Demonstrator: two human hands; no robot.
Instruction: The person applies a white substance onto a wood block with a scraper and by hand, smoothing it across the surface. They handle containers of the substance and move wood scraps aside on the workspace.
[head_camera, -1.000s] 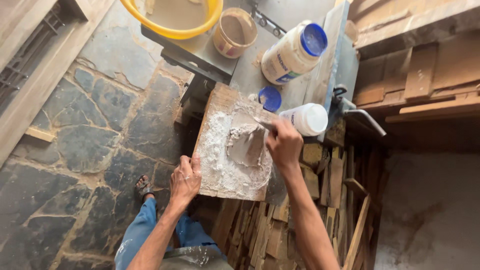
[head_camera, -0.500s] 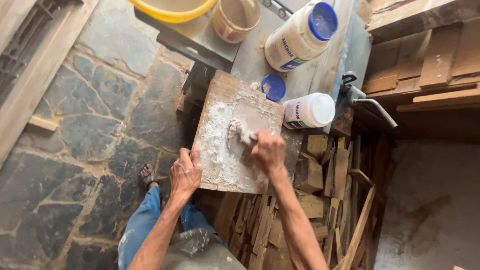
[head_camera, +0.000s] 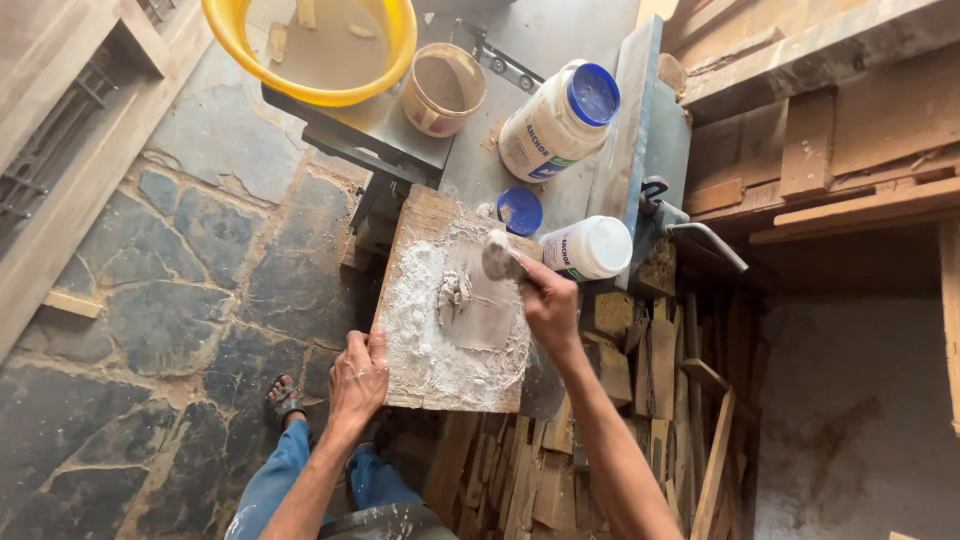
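While the left hand (head_camera: 360, 375) grips the board (head_camera: 450, 300), the right hand (head_camera: 548, 300) clasps a putty-laden scraper (head_camera: 497, 257).

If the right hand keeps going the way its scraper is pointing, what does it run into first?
The right hand points its scraper up and left across the wooden board. Next in line is probably the loose blue lid just past the board's far edge, though depth is hard to judge.

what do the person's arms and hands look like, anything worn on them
Both forearms are bare, with no sleeves, gloves or watch in view. The left hand and right hand are ungloved, and pale powder dusts the fingers. I cannot make out any ring.
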